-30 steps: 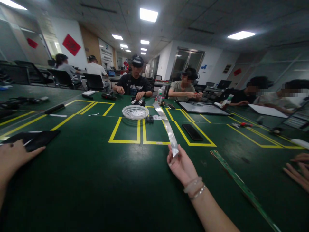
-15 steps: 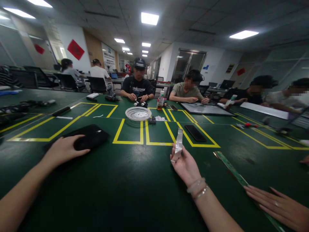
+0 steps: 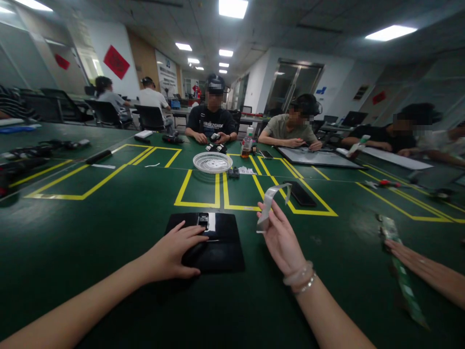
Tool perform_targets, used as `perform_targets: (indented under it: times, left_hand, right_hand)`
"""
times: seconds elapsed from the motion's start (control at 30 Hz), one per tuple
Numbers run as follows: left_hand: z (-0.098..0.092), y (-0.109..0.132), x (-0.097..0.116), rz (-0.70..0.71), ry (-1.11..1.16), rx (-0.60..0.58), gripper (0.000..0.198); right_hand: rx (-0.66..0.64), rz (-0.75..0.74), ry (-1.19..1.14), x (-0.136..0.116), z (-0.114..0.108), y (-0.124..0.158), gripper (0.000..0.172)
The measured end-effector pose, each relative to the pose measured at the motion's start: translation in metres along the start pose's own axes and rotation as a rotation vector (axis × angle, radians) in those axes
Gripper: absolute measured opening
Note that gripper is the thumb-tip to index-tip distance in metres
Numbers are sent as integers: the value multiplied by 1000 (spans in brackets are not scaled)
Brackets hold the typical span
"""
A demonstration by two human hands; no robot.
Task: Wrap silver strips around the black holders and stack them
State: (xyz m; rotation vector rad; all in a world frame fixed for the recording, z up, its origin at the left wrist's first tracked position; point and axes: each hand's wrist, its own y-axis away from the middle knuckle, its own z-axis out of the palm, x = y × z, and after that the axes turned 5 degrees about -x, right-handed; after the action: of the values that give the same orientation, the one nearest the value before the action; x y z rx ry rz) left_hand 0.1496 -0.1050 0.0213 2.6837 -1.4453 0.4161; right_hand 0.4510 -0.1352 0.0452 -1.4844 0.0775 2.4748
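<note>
A glossy black rectangular plate [image 3: 221, 249], like a monitor stand's base, lies flat in front of me, with a small fitting [image 3: 203, 220] near its far edge. My left hand [image 3: 181, 247] rests on its left half with fingers spread and thumb apart. To the right of the plate, my right hand [image 3: 279, 232] is raised above the table, palm turned up. Between its thumb and fingers is a silvery flat ribbon cable [image 3: 268, 203], which arches up and bends over to the right.
Another person's hand [image 3: 410, 254] touches a long green circuit board [image 3: 407, 291] at right. A black phone [image 3: 302, 194], a white round basket-like grille [image 3: 212, 163] and a bottle [image 3: 246, 145] stand farther off. Coworkers sit across the green table [image 3: 145, 310].
My left hand has brought the black plate from the left to the middle and now lies flatter on it. The ribbon cable in my right hand now arches over. The neighbour's circuit board has turned.
</note>
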Motion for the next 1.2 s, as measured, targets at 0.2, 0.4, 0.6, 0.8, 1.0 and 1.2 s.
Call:
perform_targets:
  times: [0.2,0.4,0.6,0.8,1.0,1.2]
  left_hand:
    - [-2,12,7,285,-258,237,48]
    - [-1,16,16,394,-382,363,28]
    - [-2,1,9,232,-241,51,35]
    - [0,5,3,84,-238,54,73]
    - [-2,3,-2,-1,-148,-16,86]
    - [-19,6,-11,-33,-148,56,77]
  right_hand:
    - [-404,-308,834,1,5,16,33]
    - [-904,-368,1546,0,15,34,46]
    - [-881,-392,1628,7,14,36,34]
    - [-807,-483,1624,6,13,34,31]
    - [-612,-594,1589,4,10,29,35]
    - [-466,-684,1536,3,8,26,35]
